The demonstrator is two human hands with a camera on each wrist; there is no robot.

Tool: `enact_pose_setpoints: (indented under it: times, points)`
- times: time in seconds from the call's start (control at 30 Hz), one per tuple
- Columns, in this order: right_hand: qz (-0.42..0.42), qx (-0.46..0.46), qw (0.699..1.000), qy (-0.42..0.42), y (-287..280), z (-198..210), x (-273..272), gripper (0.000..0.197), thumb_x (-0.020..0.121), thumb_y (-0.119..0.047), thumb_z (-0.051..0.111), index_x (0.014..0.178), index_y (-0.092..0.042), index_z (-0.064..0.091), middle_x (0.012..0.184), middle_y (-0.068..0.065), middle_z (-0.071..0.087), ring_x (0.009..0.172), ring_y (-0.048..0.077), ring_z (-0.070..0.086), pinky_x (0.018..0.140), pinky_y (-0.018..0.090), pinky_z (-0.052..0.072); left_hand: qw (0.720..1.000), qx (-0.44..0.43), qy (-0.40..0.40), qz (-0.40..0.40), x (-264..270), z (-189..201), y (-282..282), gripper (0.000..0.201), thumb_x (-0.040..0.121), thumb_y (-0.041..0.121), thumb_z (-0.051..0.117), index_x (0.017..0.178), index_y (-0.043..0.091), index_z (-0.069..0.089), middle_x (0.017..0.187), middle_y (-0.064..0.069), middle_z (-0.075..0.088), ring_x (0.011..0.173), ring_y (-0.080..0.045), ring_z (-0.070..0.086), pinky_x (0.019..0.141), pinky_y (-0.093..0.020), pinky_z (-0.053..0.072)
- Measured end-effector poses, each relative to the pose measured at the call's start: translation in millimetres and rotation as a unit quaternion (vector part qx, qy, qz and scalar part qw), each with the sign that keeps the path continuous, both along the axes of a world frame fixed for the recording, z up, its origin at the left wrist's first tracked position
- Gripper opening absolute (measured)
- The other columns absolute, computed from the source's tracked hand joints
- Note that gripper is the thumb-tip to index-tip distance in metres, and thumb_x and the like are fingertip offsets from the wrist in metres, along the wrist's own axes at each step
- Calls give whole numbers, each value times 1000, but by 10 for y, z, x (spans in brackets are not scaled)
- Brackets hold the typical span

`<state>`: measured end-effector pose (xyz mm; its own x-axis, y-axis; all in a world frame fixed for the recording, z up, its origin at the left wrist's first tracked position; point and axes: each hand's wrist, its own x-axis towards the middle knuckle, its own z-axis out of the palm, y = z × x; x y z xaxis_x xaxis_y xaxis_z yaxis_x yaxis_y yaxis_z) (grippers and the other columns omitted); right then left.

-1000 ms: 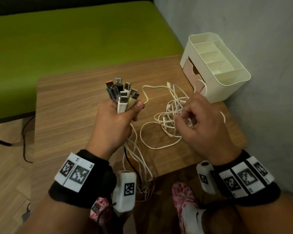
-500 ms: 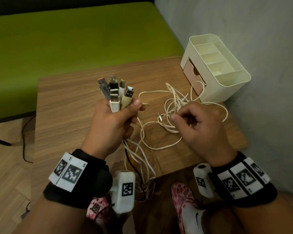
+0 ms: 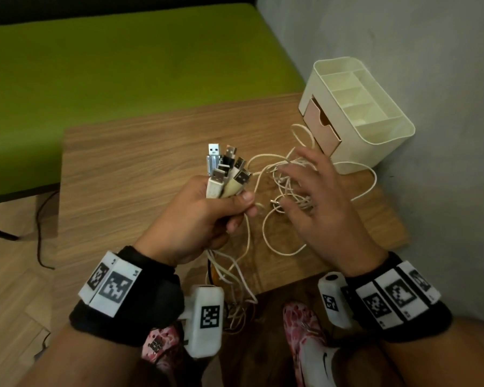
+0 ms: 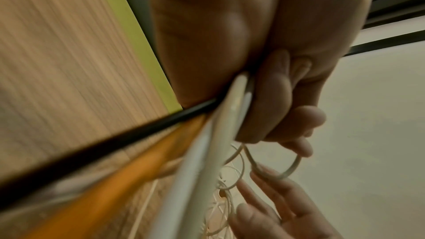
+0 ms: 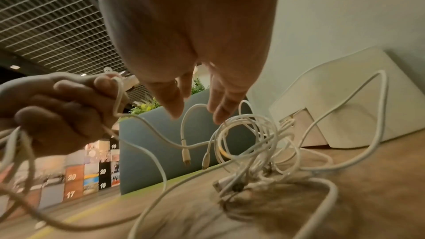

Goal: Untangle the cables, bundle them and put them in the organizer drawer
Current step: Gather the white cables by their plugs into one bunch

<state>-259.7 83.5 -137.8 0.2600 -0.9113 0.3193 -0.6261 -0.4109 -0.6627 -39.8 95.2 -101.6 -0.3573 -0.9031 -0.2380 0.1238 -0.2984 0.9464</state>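
My left hand (image 3: 204, 219) grips a bunch of cables just below their USB plugs (image 3: 225, 170), which stick up out of the fist. In the left wrist view white, orange and black cords (image 4: 207, 143) run out under the curled fingers. The cords hang off the table's near edge. A tangle of thin white cables (image 3: 288, 188) (image 5: 253, 144) lies on the wooden table (image 3: 140, 169). My right hand (image 3: 316, 196) hovers over it with fingers spread and straight, holding nothing. The cream organizer (image 3: 375, 118) stands at the back right, its pink drawer (image 3: 320, 125) pulled partly out.
A grey wall (image 3: 430, 65) runs along the right behind the organizer. A green bench surface (image 3: 109, 65) lies beyond the table. One white loop (image 3: 366, 177) reaches past the organizer's front. My feet in patterned shoes (image 3: 305, 328) are below the table's near edge.
My right hand let go of the tangle it was pinching and spread its fingers above it. The left hand kept its grip on the plug bunch and shifted slightly.
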Motion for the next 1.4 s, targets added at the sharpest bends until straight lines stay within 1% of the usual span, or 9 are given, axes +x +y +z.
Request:
enact_pose_setpoints:
  times: [0.17,0.4,0.6,0.8,0.9,1.0,1.2,1.3,1.4]
  points:
    - [65,20,989,128,61,-158,86,47,86,-39,68,132,-36,59,161,9,6,146,27,21,113,46,34,1000,9,16,-10,35,5,2,21,85,21,61,72,8,70,48,-6,43,33,-9,26,39,-16,16]
    - [-1,-67,997,22,94,-66,188,12,91,-25,67,94,-18,76,131,10,36,111,25,42,94,37,44,997,10,-59,52,38,2,-36,23,88,26,64,75,8,69,62,-11,57,37,-9,29,40,-18,18]
    - [-37,-117,992,30,22,-85,125,27,101,-27,47,97,-9,67,93,1,60,88,20,55,82,53,44,953,-50,-247,166,115,-81,-93,18,94,22,63,83,11,70,73,-3,73,39,1,46,47,-25,32]
    - [-4,-76,993,88,-5,-133,149,27,98,-33,48,99,-17,69,87,-10,54,85,14,47,79,46,42,900,-116,-375,191,40,-158,-58,16,87,29,70,77,17,70,56,6,60,46,-3,51,51,-27,37]
    - [3,-83,991,107,2,-191,200,21,94,-28,52,100,-15,68,87,-2,54,83,21,48,72,45,44,903,-182,-357,154,-129,-129,26,19,88,26,68,71,19,66,57,13,61,52,0,54,50,-23,39]
    - [30,-86,992,86,1,-158,237,21,91,-16,49,97,-7,67,86,6,56,82,25,50,74,39,42,901,-192,-385,57,-254,-208,31,16,90,28,65,76,21,62,69,5,66,68,-16,64,59,-36,49]
    - [35,-77,996,24,-17,-16,219,23,96,-22,52,99,-4,67,88,-2,54,84,13,48,77,15,34,914,-192,-355,54,-197,-141,-10,29,92,34,65,67,18,63,60,6,63,54,-5,56,52,-28,39]
    - [0,-2,999,53,-95,-106,127,27,96,-35,52,95,-11,64,92,-1,57,88,11,50,81,26,40,940,-171,-275,112,-47,-48,-11,27,91,26,67,67,13,67,47,12,54,40,-2,43,45,-24,33]
    - [-76,77,967,231,-166,-229,8,17,97,-38,51,99,-24,60,112,-7,52,110,15,45,89,38,30,974,-80,-130,166,125,3,-23,27,88,28,65,66,14,63,46,10,38,37,-9,29,42,-21,24]
